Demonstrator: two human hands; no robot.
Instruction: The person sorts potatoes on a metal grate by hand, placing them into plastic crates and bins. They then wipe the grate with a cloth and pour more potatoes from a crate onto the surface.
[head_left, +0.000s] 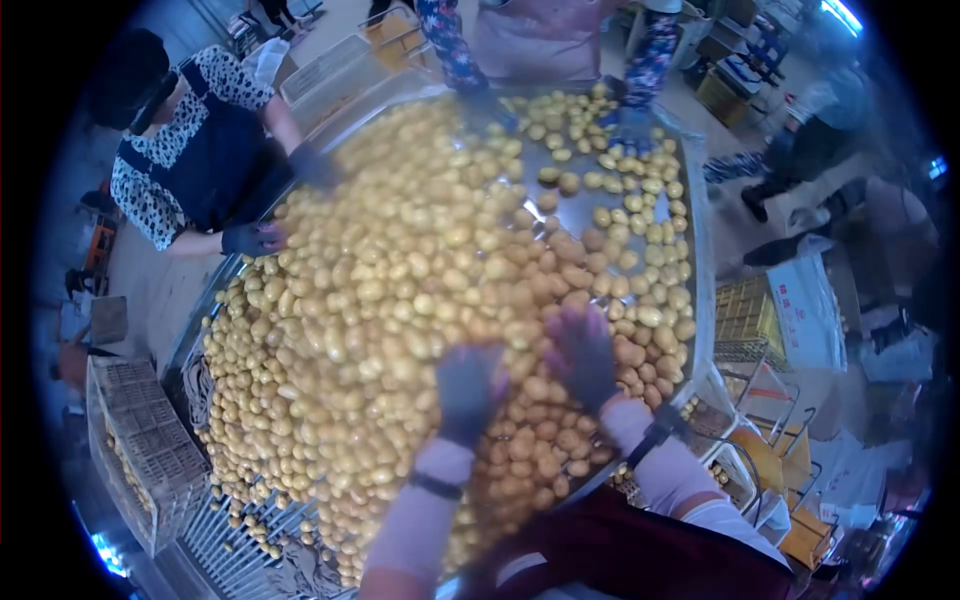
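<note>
A large heap of pale yellow potatoes (370, 290) covers the metal sorting table (570, 210). Darker, browner potatoes (535, 445) lie around and between my hands. My left hand (470, 390), in a dark glove, rests over the heap near its front middle, its fingers smeared by motion. To the right of it, my gloved right hand (580, 350) lies on the brown potatoes with fingers spread, gripping nothing visible. Both my forearms wear light sleeves with dark bands round the wrists.
A person (200, 150) at the left and another person (540, 40) across the table have gloved hands among the potatoes. A plastic crate (150, 450) stands at the lower left beside metal rollers (220, 540). Yellow crates (745, 315) stand beyond the right rim.
</note>
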